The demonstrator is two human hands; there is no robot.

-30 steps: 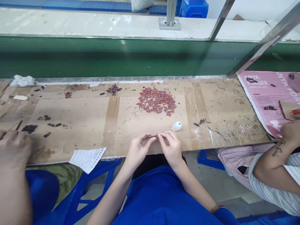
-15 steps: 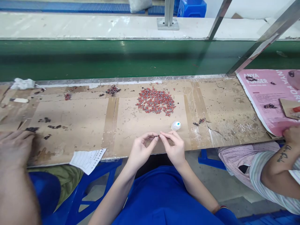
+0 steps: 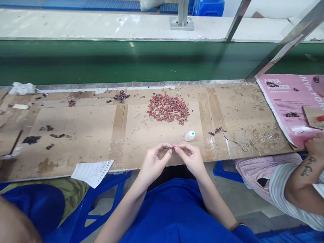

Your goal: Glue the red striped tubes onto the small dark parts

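Note:
Above the front edge of the cardboard-covered bench [image 3: 146, 135], my left hand [image 3: 157, 161] and my right hand [image 3: 191, 158] meet fingertip to fingertip. Between them is a small dark and reddish part [image 3: 171, 148], pinched by both thumbs and forefingers; its exact kind is too small to make out. Beyond my hands lies a wide pile of small red and grey parts [image 3: 168, 108]. A small whitish bottle [image 3: 189, 135] with a blue spot on its tip lies just past my right hand.
Dark parts [image 3: 31, 139] lie in clumps at left, near a paper slip [image 3: 93, 172] overhanging the edge. A pink printed sheet [image 3: 280, 108] is at right, beside a co-worker's hand [image 3: 315, 145]. Behind runs a green belt [image 3: 113, 62]; metal posts [image 3: 278, 44] rise at right.
The co-worker's hand at left has withdrawn from the bench, uncovering a dark clump. My right hand has shifted slightly right and its fingers have moved on the small part.

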